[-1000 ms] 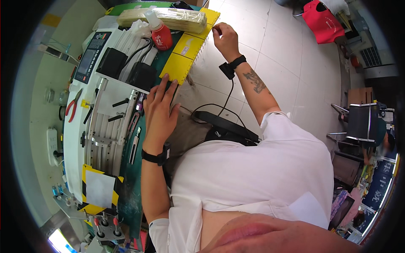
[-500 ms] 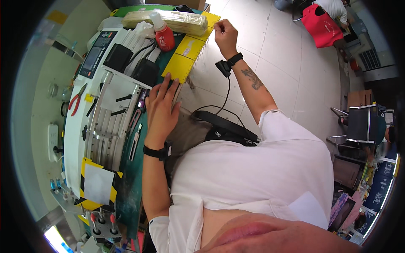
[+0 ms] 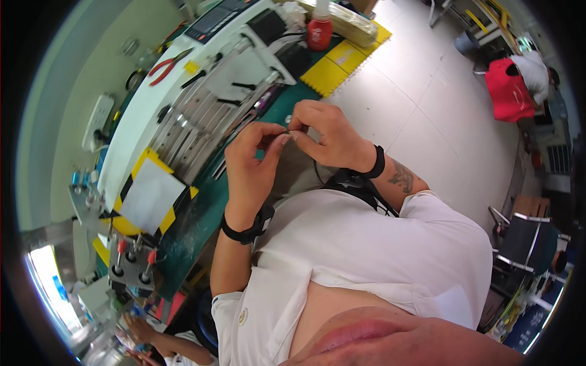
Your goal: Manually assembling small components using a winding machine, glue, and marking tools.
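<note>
Well to the left of the left hand, a glowing screen blurs into the dark fisheye rim, its content unreadable; nearer stand a white power strip and a metal block with red-tipped posts. Toward the body from that block, another person's forearm is cut off by the lower edge. Just left of the left hand, a white sheet in a yellow-and-black border and a railed machine sit by the green work surface. The left hand is curled, thumb and fingers pinching a small dark piece, mostly covered by fingertips and hard to make out; it lies between both hands. The right hand pinches it from the other side. Beyond the hands stands a red bottle, contents unseen, then a clear-wrapped bundle partly hidden behind it. Right of the hands spreads pale tiled floor, with a grey bin, its inside indistinct, and farther right a dark chair.
</note>
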A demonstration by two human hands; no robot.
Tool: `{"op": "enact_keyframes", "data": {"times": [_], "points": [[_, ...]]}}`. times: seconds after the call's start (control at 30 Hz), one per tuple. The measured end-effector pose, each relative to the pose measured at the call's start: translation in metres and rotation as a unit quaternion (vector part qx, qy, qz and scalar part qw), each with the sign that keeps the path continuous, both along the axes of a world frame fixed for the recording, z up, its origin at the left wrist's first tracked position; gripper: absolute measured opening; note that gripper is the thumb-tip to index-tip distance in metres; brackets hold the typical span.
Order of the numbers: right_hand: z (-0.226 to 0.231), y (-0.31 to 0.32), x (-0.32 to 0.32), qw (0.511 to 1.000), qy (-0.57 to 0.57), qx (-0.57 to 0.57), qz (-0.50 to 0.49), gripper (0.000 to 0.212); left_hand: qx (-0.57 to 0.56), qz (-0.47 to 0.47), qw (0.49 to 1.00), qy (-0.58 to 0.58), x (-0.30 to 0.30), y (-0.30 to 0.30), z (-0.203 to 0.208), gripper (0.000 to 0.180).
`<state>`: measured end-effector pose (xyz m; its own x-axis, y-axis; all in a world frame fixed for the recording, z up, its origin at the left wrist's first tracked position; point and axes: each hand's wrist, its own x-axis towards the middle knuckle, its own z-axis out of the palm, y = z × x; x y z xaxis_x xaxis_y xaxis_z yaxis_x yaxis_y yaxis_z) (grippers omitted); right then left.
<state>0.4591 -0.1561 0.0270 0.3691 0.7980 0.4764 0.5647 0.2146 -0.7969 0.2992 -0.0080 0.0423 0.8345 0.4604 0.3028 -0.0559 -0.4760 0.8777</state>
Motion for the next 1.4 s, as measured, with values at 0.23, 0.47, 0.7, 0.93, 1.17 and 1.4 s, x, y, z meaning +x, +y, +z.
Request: {"op": "enact_keyframes", "data": {"times": [0.23,0.47,0.7,0.93,1.17,1.4], "points": [[0.015,0.033,-0.033,0.997,-0.064,0.002,0.052,0.012,-0.144,0.068,0.987,-0.010,-0.047,0.010,0.001,0.009],[0.024,0.047,-0.056,0.994,0.068,-0.002,0.083,0.005,-0.272,0.054,0.959,-0.060,-0.072,0.020,0.009,0.008],[0.023,0.066,-0.073,0.997,-0.018,0.072,0.001,0.005,-0.332,0.066,0.938,-0.077,-0.067,0.028,0.012,0.012],[0.036,0.094,-0.064,0.989,-0.037,0.136,-0.054,0.008,-0.381,0.040,0.914,-0.138,-0.066,0.033,0.025,0.015],[0.070,0.139,0.016,0.847,-0.427,0.048,-0.314,0.014,-0.315,0.005,0.936,-0.155,-0.065,0.050,0.034,0.007],[0.068,0.120,-0.002,0.877,-0.403,-0.016,-0.262,0.014,-0.269,0.038,0.961,-0.041,-0.049,0.073,0.043,0.021]]}}
